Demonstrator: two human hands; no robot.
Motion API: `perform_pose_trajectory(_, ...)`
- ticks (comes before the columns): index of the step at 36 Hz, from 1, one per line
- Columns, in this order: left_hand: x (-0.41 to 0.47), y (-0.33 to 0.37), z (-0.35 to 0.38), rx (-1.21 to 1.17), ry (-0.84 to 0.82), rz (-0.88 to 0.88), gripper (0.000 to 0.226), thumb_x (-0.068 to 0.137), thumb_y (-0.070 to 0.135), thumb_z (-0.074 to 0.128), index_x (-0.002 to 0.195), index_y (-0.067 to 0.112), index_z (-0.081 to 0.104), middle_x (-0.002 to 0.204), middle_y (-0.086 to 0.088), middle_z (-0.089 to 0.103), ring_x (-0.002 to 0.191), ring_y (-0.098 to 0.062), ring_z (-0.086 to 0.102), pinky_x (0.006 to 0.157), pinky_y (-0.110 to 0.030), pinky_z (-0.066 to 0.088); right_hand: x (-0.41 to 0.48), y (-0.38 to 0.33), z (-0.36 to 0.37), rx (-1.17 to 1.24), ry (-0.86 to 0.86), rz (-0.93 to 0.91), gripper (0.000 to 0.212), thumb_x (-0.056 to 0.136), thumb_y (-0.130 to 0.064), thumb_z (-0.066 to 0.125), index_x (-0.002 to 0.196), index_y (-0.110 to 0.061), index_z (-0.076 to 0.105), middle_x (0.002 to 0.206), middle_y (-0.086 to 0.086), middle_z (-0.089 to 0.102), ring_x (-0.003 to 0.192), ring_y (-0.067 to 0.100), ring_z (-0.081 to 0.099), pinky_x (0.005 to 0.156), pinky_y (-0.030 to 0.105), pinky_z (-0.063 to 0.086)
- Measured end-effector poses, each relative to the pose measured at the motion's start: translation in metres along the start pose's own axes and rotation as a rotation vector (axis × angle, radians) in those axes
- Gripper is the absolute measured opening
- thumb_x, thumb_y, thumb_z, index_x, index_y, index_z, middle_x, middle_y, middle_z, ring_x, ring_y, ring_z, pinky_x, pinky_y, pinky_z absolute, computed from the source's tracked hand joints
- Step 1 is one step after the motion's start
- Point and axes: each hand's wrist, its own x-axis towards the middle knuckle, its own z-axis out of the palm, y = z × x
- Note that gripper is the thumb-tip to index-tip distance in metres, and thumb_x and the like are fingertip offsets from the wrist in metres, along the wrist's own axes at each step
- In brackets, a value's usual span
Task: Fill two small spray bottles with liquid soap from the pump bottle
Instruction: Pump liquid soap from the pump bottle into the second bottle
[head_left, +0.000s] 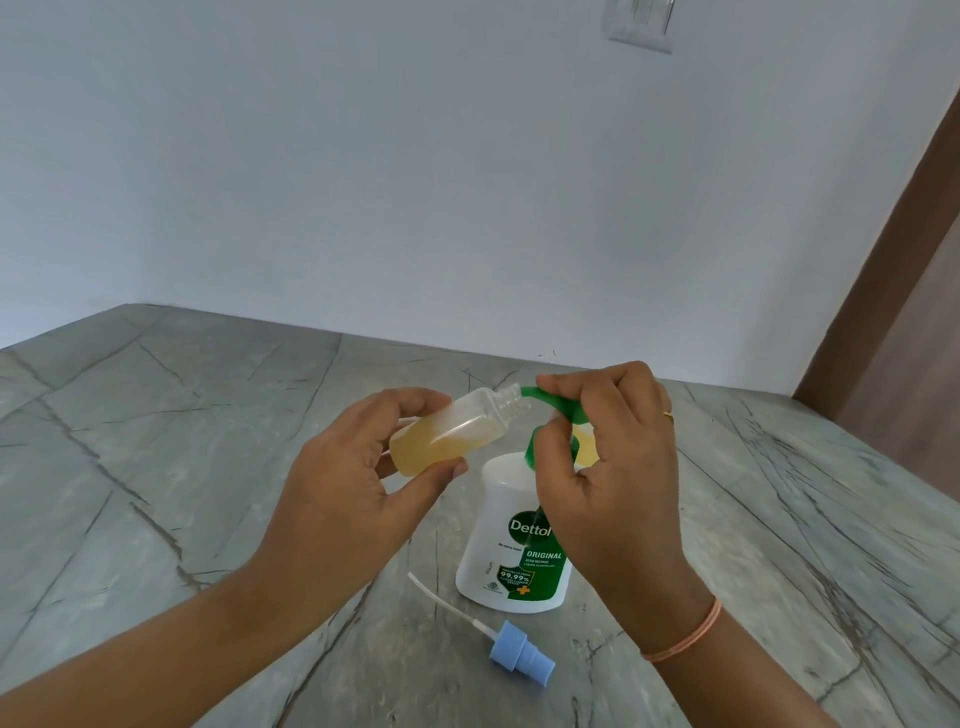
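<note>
Holding the tilted spray bottle (447, 431) in my left hand (358, 478), fingers clamped round it, my right hand (608, 457) fingers grip the pump bottle (514, 551) nozzle at its mouth.

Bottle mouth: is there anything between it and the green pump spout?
Nothing visible. The bottle, tilted in the left hand, has its open neck right at the spout tip. Its blue cap lies apart on the counter.

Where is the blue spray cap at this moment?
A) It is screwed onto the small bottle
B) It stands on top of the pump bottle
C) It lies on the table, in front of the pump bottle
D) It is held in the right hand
C: the blue spray cap lies on the table near the pump bottle, while the small bottle in the left hand has an open neck.
</note>
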Motion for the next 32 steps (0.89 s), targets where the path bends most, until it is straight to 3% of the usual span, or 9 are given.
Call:
perform_pose_trajectory(9,0.001,-0.001,-0.001,0.02,0.005,0.011,0.038,0.066,0.047,0.064,0.099,0.051,0.046,0.098,0.036,0.049,0.095,0.01,0.056,0.068,0.005,0.039,-0.007,0.002,0.007,0.021,0.055,-0.023,0.023,0.078,-0.015,0.046,0.088,-0.008,0.066,0.084,-0.001,0.047,0.079,0.013,0.043,0.062,0.037,0.043)
perform_pose_trajectory(14,0.001,-0.002,-0.001,0.035,0.001,0.013,0.038,0.066,0.046,0.064,0.1,0.052,0.045,0.1,0.037,0.047,0.089,0.008,0.058,0.069,0.005,0.04,-0.007,0.0,0.007,0.015,0.036,-0.005,0.024,0.078,-0.017,0.045,0.088,-0.009,0.066,0.083,0.0,0.049,0.079,0.014,0.044,0.061,0.039,0.045)
perform_pose_trajectory(19,0.001,-0.002,-0.001,0.029,-0.002,0.023,0.037,0.067,0.046,0.064,0.098,0.052,0.046,0.097,0.036,0.049,0.097,0.02,0.05,0.067,0.006,0.038,0.0,0.0,-0.002,-0.036,0.012,-0.032,0.025,0.078,-0.019,0.046,0.089,-0.011,0.066,0.084,0.0,0.052,0.08,0.012,0.043,0.065,0.039,0.044)
perform_pose_trajectory(25,0.0,0.001,-0.001,0.037,0.0,0.013,0.037,0.066,0.047,0.063,0.098,0.051,0.046,0.098,0.035,0.05,0.087,0.004,0.06,0.07,0.004,0.04,0.002,0.0,-0.002,-0.102,0.016,-0.078,0.025,0.078,-0.019,0.046,0.088,-0.009,0.066,0.082,0.003,0.052,0.078,0.013,0.043,0.065,0.036,0.041)
perform_pose_trajectory(32,0.0,-0.001,0.0,0.03,-0.005,0.004,0.037,0.066,0.047,0.063,0.099,0.051,0.046,0.099,0.036,0.048,0.091,0.007,0.059,0.068,0.004,0.04,-0.007,0.003,0.007,-0.034,0.058,-0.062,0.023,0.078,-0.013,0.047,0.089,-0.007,0.066,0.081,0.004,0.05,0.077,0.015,0.044,0.061,0.039,0.043)
